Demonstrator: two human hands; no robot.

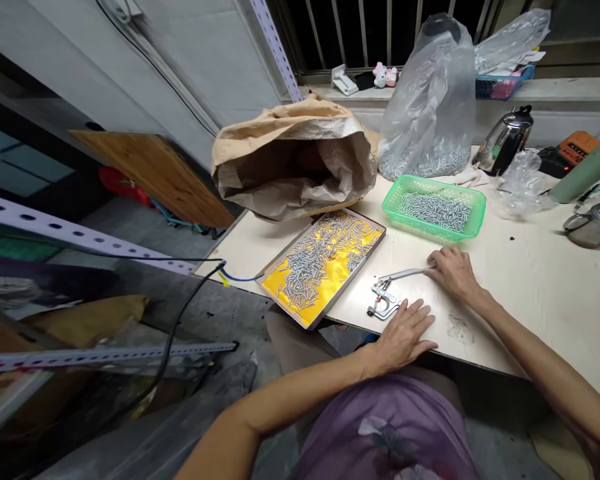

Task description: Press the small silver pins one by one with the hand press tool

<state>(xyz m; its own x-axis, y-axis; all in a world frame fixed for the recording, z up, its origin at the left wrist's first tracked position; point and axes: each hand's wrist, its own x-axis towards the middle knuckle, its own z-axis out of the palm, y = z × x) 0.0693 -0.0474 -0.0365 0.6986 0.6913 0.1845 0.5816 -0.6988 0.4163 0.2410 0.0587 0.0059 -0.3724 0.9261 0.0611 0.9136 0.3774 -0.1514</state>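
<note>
A metal plier-like hand tool [385, 305] with a C-shaped jaw and a long lever lies on the table near its front edge. My right hand [453, 272] has its fingers closed on the far end of the lever. Palm down, my left hand [403, 337] lies with fingers stretched out over the tool's lower handle, which it partly hides. To the left, a shallow tray [321, 319] with yellow lining holds many small metal pins. A green plastic basket [473, 223] behind my right hand holds more of them.
A large open paper sack [260, 157] stands behind the tray. A clear plastic bag [425, 100] of metal pieces is at the back. A glass pot [505, 140] and metal cup [597, 223] stand at right. Cables [215, 267] cross the table's left corner.
</note>
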